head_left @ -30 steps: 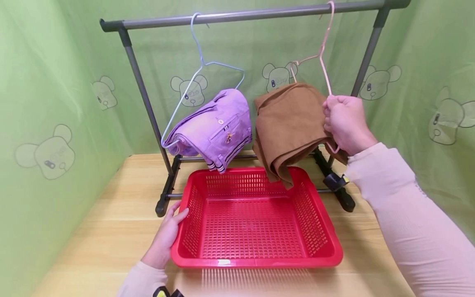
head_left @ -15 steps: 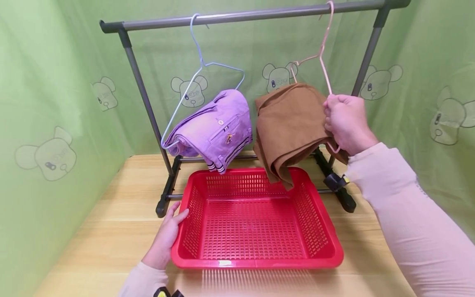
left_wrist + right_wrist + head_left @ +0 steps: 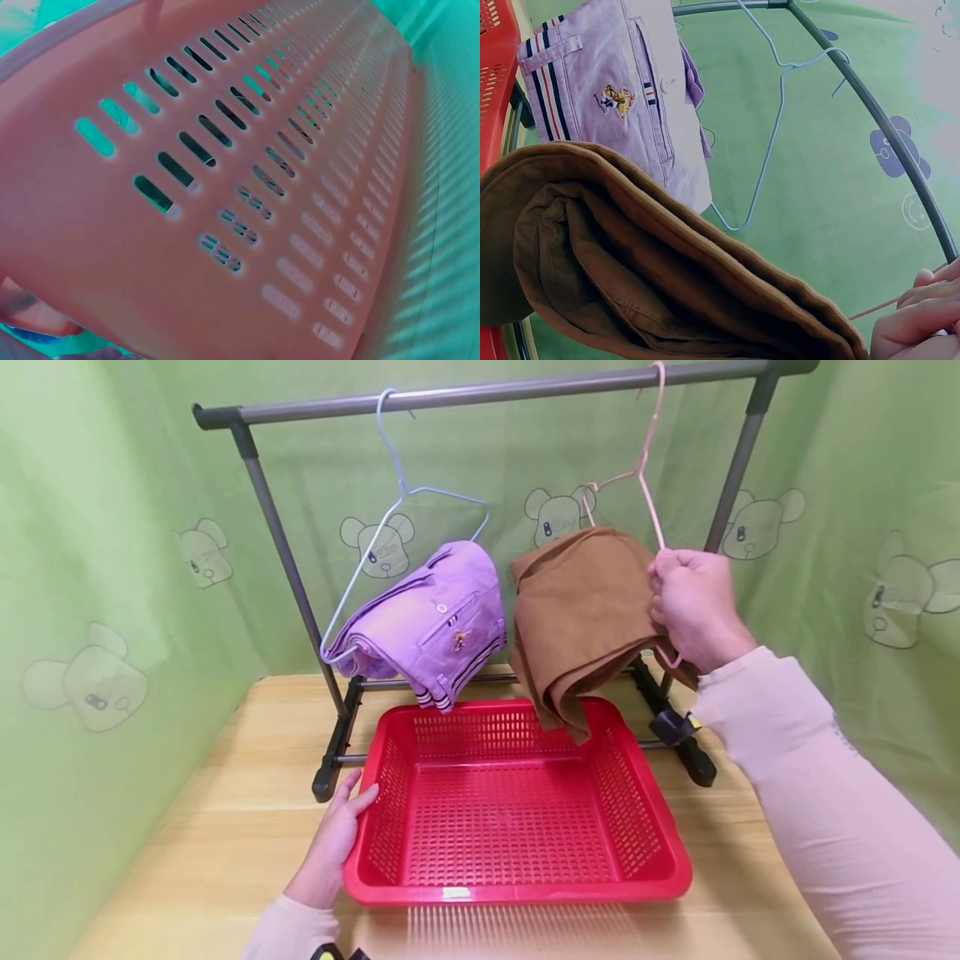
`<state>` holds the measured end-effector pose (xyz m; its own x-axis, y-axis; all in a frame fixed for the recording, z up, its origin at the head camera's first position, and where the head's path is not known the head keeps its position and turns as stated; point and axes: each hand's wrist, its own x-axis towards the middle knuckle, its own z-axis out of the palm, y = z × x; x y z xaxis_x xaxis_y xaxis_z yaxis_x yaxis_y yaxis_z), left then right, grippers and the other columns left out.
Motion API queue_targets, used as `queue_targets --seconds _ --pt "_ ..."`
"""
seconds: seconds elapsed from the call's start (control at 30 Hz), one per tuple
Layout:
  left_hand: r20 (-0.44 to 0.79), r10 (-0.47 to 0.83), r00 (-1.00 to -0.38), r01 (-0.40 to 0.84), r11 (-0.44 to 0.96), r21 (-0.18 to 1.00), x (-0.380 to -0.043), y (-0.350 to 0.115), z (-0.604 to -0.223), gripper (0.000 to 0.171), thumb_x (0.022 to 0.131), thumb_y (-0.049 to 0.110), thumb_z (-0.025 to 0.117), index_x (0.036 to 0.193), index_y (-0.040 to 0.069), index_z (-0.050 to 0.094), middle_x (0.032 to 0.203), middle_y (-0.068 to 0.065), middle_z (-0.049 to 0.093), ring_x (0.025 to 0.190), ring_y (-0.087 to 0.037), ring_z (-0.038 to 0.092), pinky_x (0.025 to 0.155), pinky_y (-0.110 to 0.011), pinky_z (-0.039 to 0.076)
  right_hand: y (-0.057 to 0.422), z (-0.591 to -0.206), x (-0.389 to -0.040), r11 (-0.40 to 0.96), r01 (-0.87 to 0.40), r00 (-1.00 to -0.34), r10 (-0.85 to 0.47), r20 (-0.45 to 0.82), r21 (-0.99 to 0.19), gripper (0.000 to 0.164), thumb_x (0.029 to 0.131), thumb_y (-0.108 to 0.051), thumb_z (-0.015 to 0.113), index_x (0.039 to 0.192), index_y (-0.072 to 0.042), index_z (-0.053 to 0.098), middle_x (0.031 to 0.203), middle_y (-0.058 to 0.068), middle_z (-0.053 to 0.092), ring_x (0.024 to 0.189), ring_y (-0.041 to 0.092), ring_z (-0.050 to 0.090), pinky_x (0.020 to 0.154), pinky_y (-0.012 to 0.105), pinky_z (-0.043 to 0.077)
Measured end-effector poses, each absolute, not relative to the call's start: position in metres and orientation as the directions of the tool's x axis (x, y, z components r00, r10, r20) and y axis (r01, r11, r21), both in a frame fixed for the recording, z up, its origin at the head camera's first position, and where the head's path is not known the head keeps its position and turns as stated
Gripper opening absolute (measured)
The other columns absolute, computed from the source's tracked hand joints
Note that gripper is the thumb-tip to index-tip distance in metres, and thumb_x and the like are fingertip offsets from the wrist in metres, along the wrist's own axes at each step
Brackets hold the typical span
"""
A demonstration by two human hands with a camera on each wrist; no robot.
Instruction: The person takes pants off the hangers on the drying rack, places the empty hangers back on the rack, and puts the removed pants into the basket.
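My right hand [image 3: 697,606] grips the right side of a pink wire hanger [image 3: 647,485], whose hook sits over the rack's top bar. Folded brown pants [image 3: 581,602] drape over this hanger, their lower corner overlapping the basket's back rim in the head view. In the right wrist view the brown pants [image 3: 667,262] show their layered folds beside the fingers [image 3: 919,319]. My left hand [image 3: 330,839] holds the left rim of a red plastic basket [image 3: 517,893], thumb over the edge; its other fingers are partly hidden. The basket's slotted wall [image 3: 172,247] fills the left wrist view.
Purple pants [image 3: 442,618] hang folded on a blue wire hanger [image 3: 401,489] at the left. The grey metal rack [image 3: 510,392] stands behind the basket on a wooden table [image 3: 217,827]. Green curtains [image 3: 112,527] with bear prints enclose the back and sides.
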<state>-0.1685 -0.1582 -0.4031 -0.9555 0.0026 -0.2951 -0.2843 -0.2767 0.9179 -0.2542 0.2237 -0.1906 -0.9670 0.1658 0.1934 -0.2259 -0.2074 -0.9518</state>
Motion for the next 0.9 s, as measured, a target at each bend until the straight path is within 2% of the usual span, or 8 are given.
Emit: queue_targets --seconds 0.37,0.6,0.9 --pt "-0.292 0.006 -0.956 -0.281 -0.288 0.915 -0.1669 -0.1582 -0.4059 0.068 0.101 0.026 0.051 0.155 0.019 0.011 0.126 -0.015 0.053 0.099 -0.02 0.063 0.083 -0.034 0.052 0.2226 -0.191 -0.2553 -0.224 -0.226 -0.967 0.171 0.19 -0.948 0.029 0.104 -0.013 0.043 0.082 -0.001 0.058 0.064 0.0 0.048 0.042 0.008 0.032 0.037 0.022 0.023" --pt "-0.259 0.022 -0.966 -0.253 -0.304 0.918 -0.1689 -0.1596 -0.4053 0.058 0.1 0.024 0.05 0.152 0.018 0.024 0.116 -0.01 0.06 0.094 -0.021 0.064 0.08 -0.035 0.053 0.2213 -0.1886 -0.2571 -0.249 -0.229 -0.967 0.172 0.19 -0.941 0.029 0.103 -0.014 0.044 0.081 -0.001 0.057 0.061 0.0 0.047 0.041 0.008 0.031 0.036 0.023 0.022" --pt "-0.248 0.024 -0.969 -0.244 -0.285 0.927 -0.1681 -0.1595 -0.4045 0.053 0.101 0.024 0.049 0.15 0.016 0.03 0.113 -0.01 0.062 0.092 -0.022 0.065 0.08 -0.036 0.053 0.2211 -0.1869 -0.2558 -0.263 -0.226 -0.968 0.17 0.186 -0.938 0.029 0.103 -0.013 0.045 0.081 0.0 0.058 0.061 0.001 0.049 0.041 0.008 0.032 0.036 0.023 0.023"
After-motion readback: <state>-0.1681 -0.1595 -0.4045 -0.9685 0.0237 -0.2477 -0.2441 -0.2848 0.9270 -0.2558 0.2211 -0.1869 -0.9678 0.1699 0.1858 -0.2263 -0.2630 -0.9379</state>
